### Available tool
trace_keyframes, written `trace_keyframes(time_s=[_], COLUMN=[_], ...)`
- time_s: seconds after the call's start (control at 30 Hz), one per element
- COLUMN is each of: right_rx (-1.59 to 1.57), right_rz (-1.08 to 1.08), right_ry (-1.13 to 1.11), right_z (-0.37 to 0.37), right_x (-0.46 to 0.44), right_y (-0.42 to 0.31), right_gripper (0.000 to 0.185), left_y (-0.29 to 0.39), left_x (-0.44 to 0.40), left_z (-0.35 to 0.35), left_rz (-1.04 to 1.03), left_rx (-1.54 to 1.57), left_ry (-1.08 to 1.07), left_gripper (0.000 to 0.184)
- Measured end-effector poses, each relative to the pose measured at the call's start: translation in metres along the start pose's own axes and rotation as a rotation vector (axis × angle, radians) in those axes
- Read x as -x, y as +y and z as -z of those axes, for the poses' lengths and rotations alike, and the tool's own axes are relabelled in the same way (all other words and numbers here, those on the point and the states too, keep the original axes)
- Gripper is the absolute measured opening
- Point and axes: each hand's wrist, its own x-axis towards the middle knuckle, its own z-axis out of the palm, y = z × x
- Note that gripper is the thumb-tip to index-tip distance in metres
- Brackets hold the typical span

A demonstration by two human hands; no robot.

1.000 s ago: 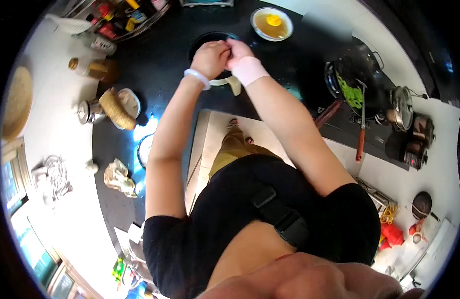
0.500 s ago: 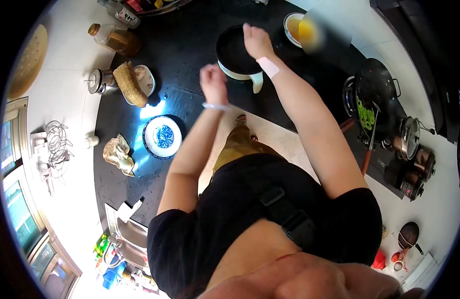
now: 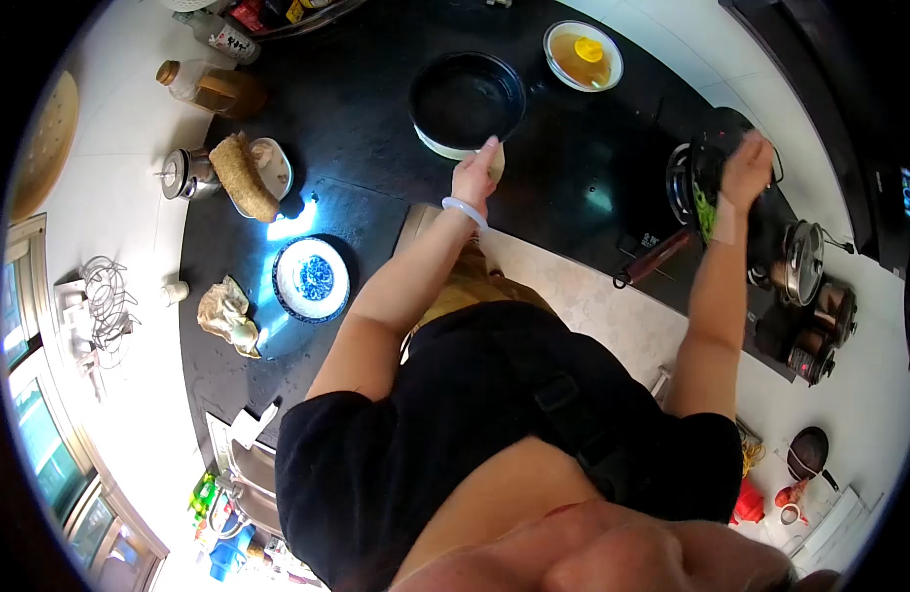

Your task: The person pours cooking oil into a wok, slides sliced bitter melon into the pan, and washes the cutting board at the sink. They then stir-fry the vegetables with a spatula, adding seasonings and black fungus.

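Observation:
A black-lined pan [image 3: 468, 99] with a white outside sits on the dark counter in front of me. My left hand [image 3: 474, 178], below a pale bracelet, is closed around its cream handle [image 3: 497, 163]. Off to the right, my right hand [image 3: 747, 170] is over the wok [image 3: 716, 133], fingers curled. What those fingers hold, if anything, is hidden. Green vegetable pieces [image 3: 705, 212] show in the wok beside my wrist. Beyond the pan, a white bowl [image 3: 551, 61] holds brownish liquid with a yellow piece [image 3: 589, 49] in it.
A blue-patterned bowl [image 3: 312, 280], a crumpled bag [image 3: 227, 316] and a dish with a long brown roll [image 3: 245, 178] stand on the left. Bottles [image 3: 213, 89] line the back left. A knife [image 3: 254, 424] lies by the sink. Lidded pots [image 3: 803, 261] stand beyond the wok.
My right hand has moved from above the pan to the wok. My left hand has come onto the pan's handle. A blurred yellow thing by the white bowl now appears inside it.

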Motion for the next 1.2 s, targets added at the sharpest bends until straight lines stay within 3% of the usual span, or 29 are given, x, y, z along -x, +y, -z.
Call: trace_keyframes(time_s=[0.07, 0.13, 0.17, 0.23, 0.3, 0.4, 0.5, 0.57, 0.63, 0.77, 0.83, 0.93, 1.0, 1.03, 1.07, 1.1, 1.13, 1.2], right_rx=[0.385, 0.559, 0.456, -0.008, 0.046, 0.135, 0.058, -0.062, -0.079, 0.040, 0.195, 0.052, -0.407, -0.989, -0.486, -0.413, -0.197, -0.367], right_rz=[-0.020, -0.109, -0.179, -0.369, -0.306, -0.311, -0.430, -0.124, -0.029, 0.131, 0.315, 0.370, 0.167, -0.242, -0.072, -0.353, -0.395, -0.582], right_ry=[-0.162, -0.407, -0.559, -0.533, -0.391, -0.458, -0.663, -0.685, -0.780, -0.569, -0.491, -0.312, -0.174, -0.267, -0.096, -0.083, -0.086, -0.025], right_z=[0.020, 0.043, 0.063, 0.114, 0.153, 0.192, 0.220, 0.216, 0.211, 0.180, 0.178, 0.187, 0.179, 0.194, 0.210, 0.239, 0.249, 0.252], right_x=[0.009, 0.019, 0.023, 0.035, 0.069, 0.143, 0.187, 0.210, 0.219, 0.213, 0.198, 0.167, 0.138, 0.116, 0.096, 0.079, 0.060, 0.046], right_y=[0.072, 0.114, 0.125, 0.115, 0.149, 0.215, 0.157, 0.113, 0.108, 0.111, 0.105, 0.121, 0.169, 0.166, 0.171, 0.138, 0.146, 0.162], right_gripper=[0.039, 0.047, 0.050, 0.047, 0.043, 0.041, 0.070, 0.080, 0.082, 0.051, 0.036, 0.025, 0.020, 0.021, 0.018, 0.015, 0.018, 0.019], left_y=[-0.002, -0.011, -0.015, -0.006, -0.005, -0.008, -0.017, -0.024, -0.028, -0.033, -0.041, -0.053, -0.059, -0.062, -0.066, -0.072, -0.075, -0.079], left_x=[-0.007, -0.019, -0.025, -0.009, -0.008, -0.001, 0.013, 0.024, 0.036, 0.073, 0.098, 0.126, 0.144, 0.151, 0.157, 0.160, 0.163, 0.173], left_z=[-0.004, -0.007, -0.009, -0.014, -0.008, 0.001, 0.005, 0.009, 0.015, 0.016, 0.016, 0.027, 0.034, 0.038, 0.044, 0.050, 0.055, 0.059], left_rz=[0.003, -0.033, -0.050, -0.126, -0.124, -0.142, -0.152, -0.169, -0.223, -0.114, -0.130, -0.154, -0.149, -0.144, -0.140, -0.136, -0.132, -0.125], left_rx=[0.077, 0.111, 0.130, 0.134, 0.136, 0.152, 0.219, 0.246, 0.214, 0.297, 0.312, 0.300, 0.290, 0.285, 0.269, 0.254, 0.240, 0.218], left_ry=[0.031, 0.090, 0.122, 0.190, 0.249, 0.295, 0.305, 0.326, 0.269, 0.245, 0.239, 0.238, 0.249, 0.253, 0.252, 0.250, 0.247, 0.251], left_gripper=[0.059, 0.062, 0.063, 0.060, 0.058, 0.055, 0.052, 0.049, 0.044, 0.040, 0.039, 0.037, 0.036, 0.035, 0.035, 0.035, 0.035, 0.035])
